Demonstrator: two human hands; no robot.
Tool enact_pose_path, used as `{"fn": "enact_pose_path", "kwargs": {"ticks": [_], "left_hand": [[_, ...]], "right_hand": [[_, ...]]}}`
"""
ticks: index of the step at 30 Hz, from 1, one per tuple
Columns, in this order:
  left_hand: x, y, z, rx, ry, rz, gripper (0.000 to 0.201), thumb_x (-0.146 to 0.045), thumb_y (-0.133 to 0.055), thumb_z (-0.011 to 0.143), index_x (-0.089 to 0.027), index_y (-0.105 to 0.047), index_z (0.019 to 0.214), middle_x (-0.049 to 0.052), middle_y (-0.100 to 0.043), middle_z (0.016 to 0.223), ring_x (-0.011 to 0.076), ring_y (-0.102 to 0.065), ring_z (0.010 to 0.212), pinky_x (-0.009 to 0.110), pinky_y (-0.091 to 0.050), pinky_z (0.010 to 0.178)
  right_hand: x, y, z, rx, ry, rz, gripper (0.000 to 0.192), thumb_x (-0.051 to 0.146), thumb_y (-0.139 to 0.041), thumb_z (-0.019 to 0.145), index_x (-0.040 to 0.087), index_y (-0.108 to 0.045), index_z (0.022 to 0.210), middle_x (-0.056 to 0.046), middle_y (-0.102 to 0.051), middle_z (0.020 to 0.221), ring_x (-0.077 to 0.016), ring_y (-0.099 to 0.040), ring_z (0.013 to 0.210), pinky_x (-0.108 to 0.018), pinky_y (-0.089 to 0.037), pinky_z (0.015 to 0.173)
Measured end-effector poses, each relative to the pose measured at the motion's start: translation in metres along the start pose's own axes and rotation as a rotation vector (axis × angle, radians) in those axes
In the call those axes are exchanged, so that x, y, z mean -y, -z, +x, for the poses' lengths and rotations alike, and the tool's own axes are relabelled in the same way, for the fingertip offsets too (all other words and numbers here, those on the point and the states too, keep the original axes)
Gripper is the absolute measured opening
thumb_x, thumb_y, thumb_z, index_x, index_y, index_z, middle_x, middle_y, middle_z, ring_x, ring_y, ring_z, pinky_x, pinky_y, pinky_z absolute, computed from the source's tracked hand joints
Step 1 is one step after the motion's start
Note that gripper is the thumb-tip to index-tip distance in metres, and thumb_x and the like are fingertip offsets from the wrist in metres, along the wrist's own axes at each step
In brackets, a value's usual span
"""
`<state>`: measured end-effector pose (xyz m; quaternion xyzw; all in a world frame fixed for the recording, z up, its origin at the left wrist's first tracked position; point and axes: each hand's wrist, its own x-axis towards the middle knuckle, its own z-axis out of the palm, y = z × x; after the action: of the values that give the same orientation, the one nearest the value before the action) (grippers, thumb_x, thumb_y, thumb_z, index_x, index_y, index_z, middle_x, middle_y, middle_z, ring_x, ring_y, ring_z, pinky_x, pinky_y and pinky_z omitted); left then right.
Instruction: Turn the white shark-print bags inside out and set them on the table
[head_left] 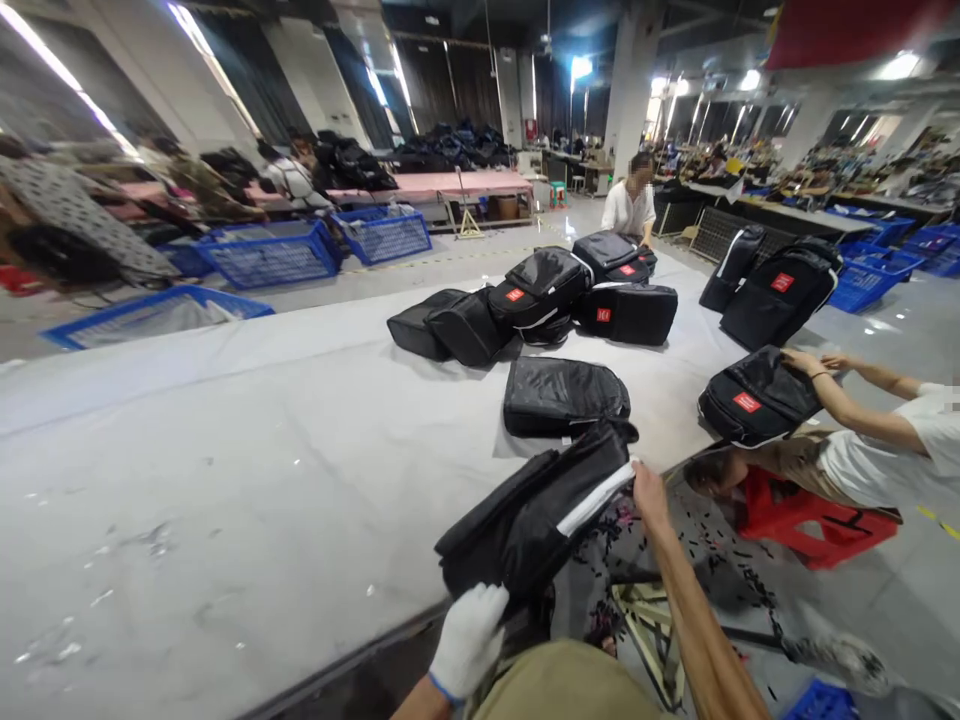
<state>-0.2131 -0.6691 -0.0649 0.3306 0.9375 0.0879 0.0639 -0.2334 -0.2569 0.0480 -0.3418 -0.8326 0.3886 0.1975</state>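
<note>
A black backpack (525, 510) with a white strip along one side lies tilted at the table's near edge, between my two hands. My left hand (471, 640), in a white glove, is closed on the bag's lower near corner. My bare right hand (648, 494) pinches the bag's far right edge by the end of the white strip. Just beyond it, another black backpack (566, 397) lies flat on the white table (225, 480). The fingertips of my left hand are partly hidden by the bag.
Several black bags with red labels (540, 285) are piled farther up the table. A co-worker on a red stool (817, 520) at right handles a black backpack (757, 395). Another person (630, 210) stands at the far end. Blue crates (270, 250) stand beyond the table; scraps litter the floor.
</note>
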Motion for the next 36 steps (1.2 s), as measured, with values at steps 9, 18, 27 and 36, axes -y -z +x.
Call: {"fn": "enact_pose_path", "kwargs": {"ticks": [9, 18, 27, 36], "left_hand": [[-0.06, 0.079, 0.099, -0.488, 0.05, -0.472, 0.031, -0.033, -0.069, 0.104, -0.024, -0.072, 0.135, 0.014, -0.081, 0.129, 0.0314, -0.076, 0.124, 0.048, -0.059, 0.116], [-0.122, 0.202, 0.235, -0.309, 0.259, -0.957, 0.041, -0.049, -0.078, 0.1, -0.033, -0.072, 0.138, 0.0, -0.083, 0.128, 0.0273, -0.078, 0.122, 0.038, -0.057, 0.111], [-0.132, 0.202, 0.256, -0.408, 0.255, -0.913, 0.03, -0.034, -0.078, 0.099, -0.029, -0.075, 0.129, 0.0, -0.084, 0.121, 0.0252, -0.078, 0.114, 0.034, -0.057, 0.104], [-0.12, 0.19, 0.253, -0.407, 0.19, -0.941, 0.035, -0.03, -0.076, 0.099, -0.026, -0.076, 0.133, 0.002, -0.083, 0.125, 0.0243, -0.077, 0.119, 0.035, -0.057, 0.112]], "right_hand": [[0.067, -0.004, -0.066, -0.094, 0.199, 0.034, 0.065, 0.073, -0.023, 0.115, 0.027, -0.057, 0.083, -0.008, -0.066, 0.073, -0.0236, -0.057, 0.07, -0.036, -0.037, 0.071], [0.041, 0.005, -0.052, 0.101, 0.179, 0.126, 0.065, 0.074, -0.034, 0.114, 0.022, -0.07, 0.102, -0.009, -0.075, 0.095, -0.0242, -0.066, 0.09, -0.035, -0.051, 0.086], [-0.021, -0.043, -0.062, 0.034, 0.352, 0.093, 0.057, 0.049, -0.038, 0.117, 0.019, -0.056, 0.162, -0.018, -0.067, 0.156, -0.0286, -0.061, 0.145, -0.053, -0.052, 0.124], [-0.003, -0.025, -0.05, -0.191, 0.485, -0.11, 0.059, 0.039, -0.056, 0.111, 0.016, -0.055, 0.165, -0.019, -0.075, 0.146, -0.031, -0.074, 0.13, -0.047, -0.059, 0.113]]}}
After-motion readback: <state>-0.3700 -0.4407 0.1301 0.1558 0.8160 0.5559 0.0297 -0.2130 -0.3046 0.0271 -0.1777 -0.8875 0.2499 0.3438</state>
